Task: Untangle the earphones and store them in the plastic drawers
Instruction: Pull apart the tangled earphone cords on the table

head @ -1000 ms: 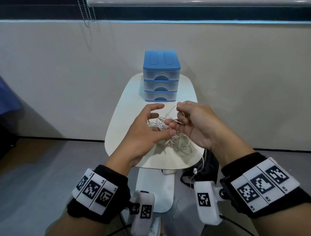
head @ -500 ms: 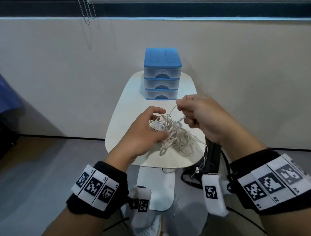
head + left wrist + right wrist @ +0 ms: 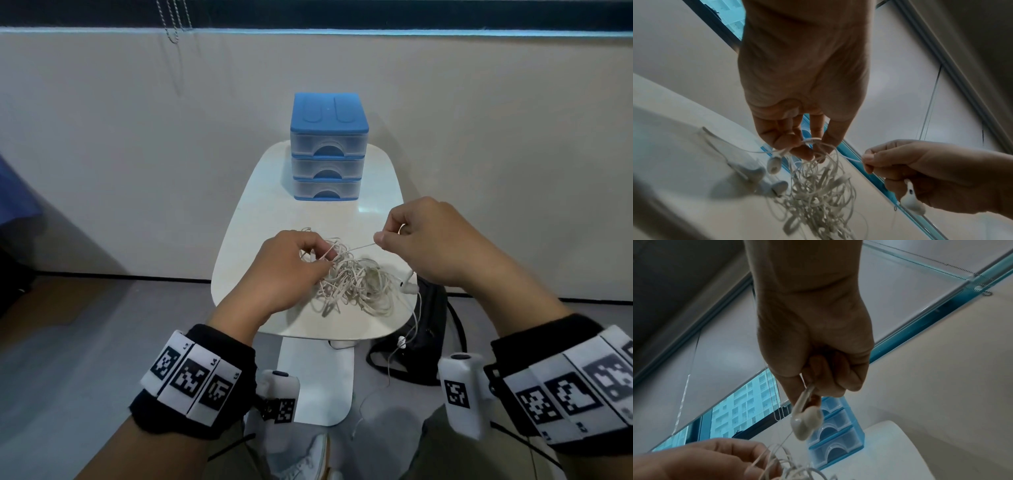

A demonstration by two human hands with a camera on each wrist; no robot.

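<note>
A tangled heap of white earphone cords (image 3: 356, 284) lies on the small white table (image 3: 253, 219) in front of the blue plastic drawers (image 3: 328, 147), whose three drawers are closed. My left hand (image 3: 291, 260) pinches strands at the heap's left top (image 3: 807, 142). My right hand (image 3: 428, 236) pinches one cord that runs taut to the heap, and an earbud (image 3: 806, 420) hangs from its curled fingers. Two more earbuds (image 3: 774, 164) dangle by the left hand. One cord with an inline remote (image 3: 400, 341) hangs off the table's near right edge.
The table is narrow and stands against a beige wall (image 3: 137, 154). A black bag (image 3: 424, 335) sits on the floor under its right side. The table's white foot (image 3: 318, 383) and my shoe (image 3: 305, 459) are below. Blind chains (image 3: 174, 24) hang at top left.
My right hand has drawn its cord away to the right and up, stretching it taut. My left hand has closed down on the heap, which now rests lower on the table.
</note>
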